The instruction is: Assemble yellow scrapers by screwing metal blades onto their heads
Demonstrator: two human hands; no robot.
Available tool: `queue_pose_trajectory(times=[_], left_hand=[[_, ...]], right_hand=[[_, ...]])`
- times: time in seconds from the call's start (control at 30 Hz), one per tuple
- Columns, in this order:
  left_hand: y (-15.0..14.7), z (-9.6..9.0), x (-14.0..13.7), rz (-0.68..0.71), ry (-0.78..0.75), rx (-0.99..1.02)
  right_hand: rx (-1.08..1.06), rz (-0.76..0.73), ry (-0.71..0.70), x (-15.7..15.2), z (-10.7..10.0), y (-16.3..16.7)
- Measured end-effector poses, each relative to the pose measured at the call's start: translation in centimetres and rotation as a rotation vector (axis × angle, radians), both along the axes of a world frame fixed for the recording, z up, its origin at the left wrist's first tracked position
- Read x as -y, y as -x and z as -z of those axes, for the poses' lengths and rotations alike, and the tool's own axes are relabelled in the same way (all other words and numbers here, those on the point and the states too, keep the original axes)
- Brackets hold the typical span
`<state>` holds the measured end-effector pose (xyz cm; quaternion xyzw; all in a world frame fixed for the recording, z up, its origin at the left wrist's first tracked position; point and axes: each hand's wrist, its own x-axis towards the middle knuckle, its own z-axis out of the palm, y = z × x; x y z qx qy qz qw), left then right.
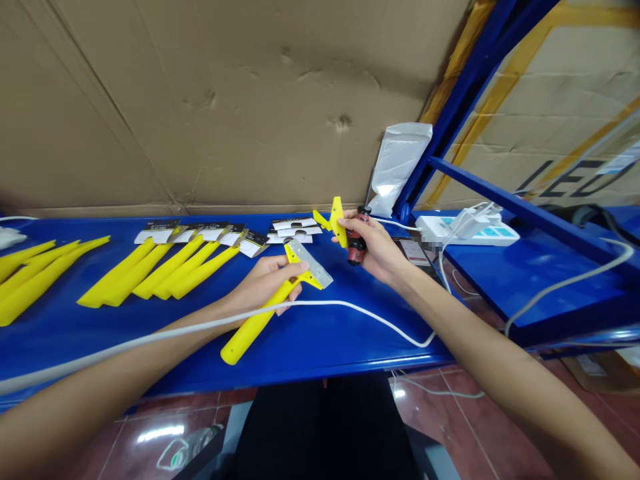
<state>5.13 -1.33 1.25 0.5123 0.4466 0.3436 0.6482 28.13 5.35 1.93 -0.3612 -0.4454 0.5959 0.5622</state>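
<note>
My left hand (265,279) is closed round the neck of a yellow scraper (249,331), thumb on its head. The scraper's metal blade (314,265) points up and right, and its handle slants down toward the table's front edge. To the right, my right hand (380,248) pinches a yellow plastic scraper-head piece (337,219) between thumb and fingers. The same hand also holds a red-and-black screwdriver (357,251) against its palm, upright; its tip is not clearly visible. A small gap separates the two hands.
Yellow scrapers with card tags (195,267) lie at left, beside more yellow handles (45,267). Cards (295,230) lie behind my hands. A white cable (345,303) crosses in front. A power strip (467,230), white pouch (403,160) and blue shelf post (445,113) stand right.
</note>
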Motion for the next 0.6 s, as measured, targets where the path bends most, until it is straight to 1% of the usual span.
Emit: queue_pose_trajectory(times=[0.1, 0.2, 0.4, 0.6], left_hand=[[0.1, 0.1, -0.1, 0.000, 0.006, 0.000], [0.1, 0.3, -0.3, -0.010, 0.013, -0.002], [0.0, 0.4, -0.3, -0.037, 0.015, 0.018], [0.0, 0.6, -0.4, -0.046, 0.010, 0.024]], right_hand=[[-0.002, -0.078, 0.039, 0.4, -0.1, 0.1], [0.094, -0.181, 0.069, 1.0, -0.3, 0.2], [0.317, -0.285, 0.004, 1.9, 0.3, 0.5], [0.379, -0.376, 0.005, 2.4, 0.8, 0.9]])
